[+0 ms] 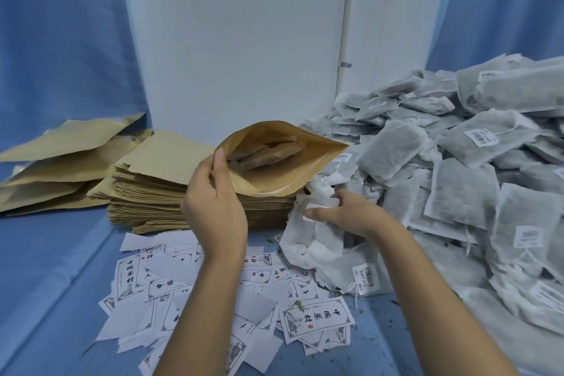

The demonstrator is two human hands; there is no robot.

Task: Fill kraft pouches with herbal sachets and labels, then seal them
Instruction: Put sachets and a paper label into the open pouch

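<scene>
The biggest risk sits at centre frame: the left hand (213, 198) holds the open kraft pouch (274, 159) only by its near-left rim, thumb and fingers pinching that edge, so the mouth could sag shut or the pouch tip toward the stack of flat pouches (158, 180) it rests on — the sachets already inside might then slide out. To the right of centre, the right hand (345, 210) has its fingers closed on a crumpled white sachet (311, 238) that hangs limp below its grip; its string or tag could catch on neighbours in the heap of sachets (457, 177) filling the right side, or the soft bag could snag on the pouch's zip strip when pushed in. The scattered labels (213, 293) at lower centre lie loose under both forearms and could be swept off.

The pouch looks tan and stiff, gaping wide, with a pale zip band inside the lip and several brownish sachets visible within
</scene>
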